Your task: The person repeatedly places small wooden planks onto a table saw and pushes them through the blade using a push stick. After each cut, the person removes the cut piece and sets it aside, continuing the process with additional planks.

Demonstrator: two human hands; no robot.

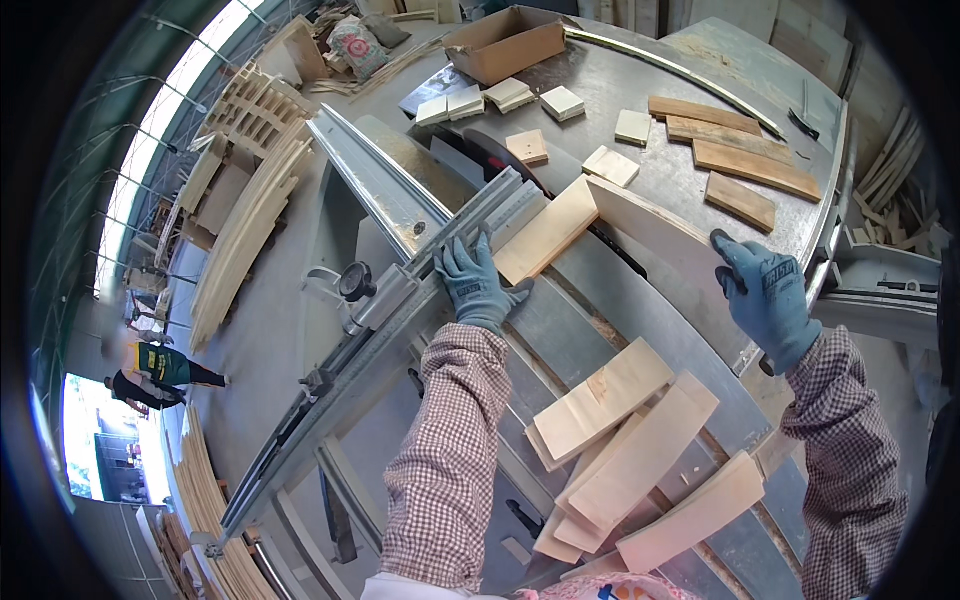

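My left hand (475,285), in a blue-grey work glove, lies with fingers spread on the metal crosscut fence (513,205) of a table saw. Its thumb reaches the near end of a short wooden board (548,232) lying along the fence. My right hand (765,295), gloved alike, is closed at the near right end of a long pale board (655,228); the fingers' underside is hidden. The far end of that board meets the short board's far end. Behind them, a dark red-marked blade guard (490,155) is partly hidden by the fence.
Several loose boards (640,450) lie stacked on the near table. Small square blocks (563,104), brown strips (755,170) and an open cardboard box (505,45) sit across the saw. Long planks (245,240) and a pallet (262,110) stand left, where another person (165,370) is.
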